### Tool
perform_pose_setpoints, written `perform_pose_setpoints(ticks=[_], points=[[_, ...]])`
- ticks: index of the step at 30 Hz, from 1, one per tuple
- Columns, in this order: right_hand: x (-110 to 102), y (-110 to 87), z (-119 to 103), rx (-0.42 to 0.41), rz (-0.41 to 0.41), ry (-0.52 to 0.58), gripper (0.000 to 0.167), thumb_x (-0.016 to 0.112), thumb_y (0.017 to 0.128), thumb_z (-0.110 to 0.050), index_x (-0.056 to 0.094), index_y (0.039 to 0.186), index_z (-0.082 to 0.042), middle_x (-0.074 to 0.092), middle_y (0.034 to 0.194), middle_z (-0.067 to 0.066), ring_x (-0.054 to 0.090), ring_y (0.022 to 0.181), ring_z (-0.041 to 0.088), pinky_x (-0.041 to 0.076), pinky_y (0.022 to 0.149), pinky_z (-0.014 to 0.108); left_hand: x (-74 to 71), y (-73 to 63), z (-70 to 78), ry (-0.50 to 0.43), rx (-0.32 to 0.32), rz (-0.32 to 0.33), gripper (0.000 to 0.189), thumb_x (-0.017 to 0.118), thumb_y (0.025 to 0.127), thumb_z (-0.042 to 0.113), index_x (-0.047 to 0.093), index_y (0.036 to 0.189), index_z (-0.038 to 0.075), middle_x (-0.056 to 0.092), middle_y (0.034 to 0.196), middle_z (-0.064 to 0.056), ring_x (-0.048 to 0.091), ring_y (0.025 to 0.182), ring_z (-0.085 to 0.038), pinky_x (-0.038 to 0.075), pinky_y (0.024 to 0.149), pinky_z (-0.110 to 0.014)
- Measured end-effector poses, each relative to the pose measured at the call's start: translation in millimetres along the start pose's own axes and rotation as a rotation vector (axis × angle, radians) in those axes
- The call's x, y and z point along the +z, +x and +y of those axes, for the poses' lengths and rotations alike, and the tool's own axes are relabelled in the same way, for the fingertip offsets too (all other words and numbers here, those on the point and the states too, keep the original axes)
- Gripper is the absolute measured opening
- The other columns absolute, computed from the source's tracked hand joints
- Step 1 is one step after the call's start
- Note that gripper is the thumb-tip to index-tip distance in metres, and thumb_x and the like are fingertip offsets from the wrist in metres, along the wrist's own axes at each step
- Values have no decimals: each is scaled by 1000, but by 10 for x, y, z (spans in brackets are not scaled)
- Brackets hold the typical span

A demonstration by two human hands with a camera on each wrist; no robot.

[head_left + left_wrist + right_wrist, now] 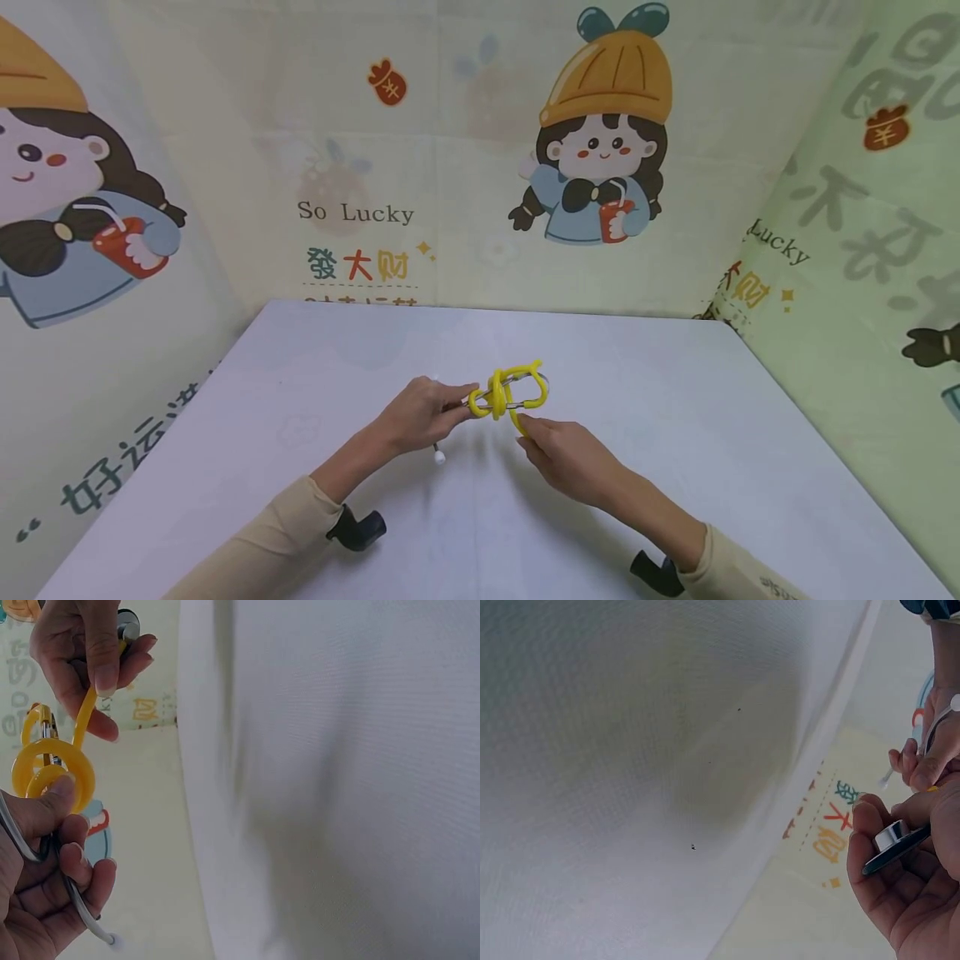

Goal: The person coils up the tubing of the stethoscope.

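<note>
A stethoscope with yellow tubing is held above the table, its tube wound in loops around the metal ear tubes. My left hand pinches the wound bundle between thumb and fingers. Below that hand hangs a white ear tip, and a grey ear tube runs across the fingers in the left wrist view. My right hand pinches the tube's free end beside the chest piece. That round metal and dark chest piece lies within the curled right fingers. In the head view the right hand hides it.
A white-covered table lies under both hands. Printed cloth walls with cartoon figures stand behind it and at both sides. Black camera mounts sit on both wrists.
</note>
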State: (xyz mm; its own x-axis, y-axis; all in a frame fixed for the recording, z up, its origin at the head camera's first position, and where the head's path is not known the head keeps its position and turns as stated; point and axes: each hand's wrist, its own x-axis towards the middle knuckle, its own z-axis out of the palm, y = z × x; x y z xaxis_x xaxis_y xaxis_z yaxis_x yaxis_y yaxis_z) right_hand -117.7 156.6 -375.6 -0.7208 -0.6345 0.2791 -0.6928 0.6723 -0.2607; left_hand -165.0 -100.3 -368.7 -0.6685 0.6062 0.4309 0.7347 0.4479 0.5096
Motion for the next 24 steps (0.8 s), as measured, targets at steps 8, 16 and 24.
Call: perform_pose_setpoints(ticks=[8, 16, 24], points=[[16, -13, -76, 4, -42, -89, 24, 71, 95, -4, 62, 116, 3, 73, 85, 5, 60, 63, 9, 51, 59, 19, 93, 3, -22, 11, -54, -4, 39, 79, 90, 10, 70, 125, -3, 78, 81, -7, 35, 46, 2, 30, 44, -17], [64, -42, -164, -27, -41, -317, 25, 74, 93, -8, 60, 111, 2, 63, 72, 1, 46, 54, 8, 42, 49, 19, 150, -24, 8, 79, -95, -57, 41, 81, 89, 13, 70, 124, -5, 50, 46, 10, 24, 43, 1, 23, 44, -17], [76, -74, -189, -107, 1, -459, 26, 80, 88, -10, 55, 90, -6, 52, 68, -4, 41, 57, 8, 39, 52, 20, 146, -47, 37, 136, -98, -97, 41, 79, 90, 16, 70, 126, -3, 43, 47, 10, 26, 45, 0, 25, 45, -18]])
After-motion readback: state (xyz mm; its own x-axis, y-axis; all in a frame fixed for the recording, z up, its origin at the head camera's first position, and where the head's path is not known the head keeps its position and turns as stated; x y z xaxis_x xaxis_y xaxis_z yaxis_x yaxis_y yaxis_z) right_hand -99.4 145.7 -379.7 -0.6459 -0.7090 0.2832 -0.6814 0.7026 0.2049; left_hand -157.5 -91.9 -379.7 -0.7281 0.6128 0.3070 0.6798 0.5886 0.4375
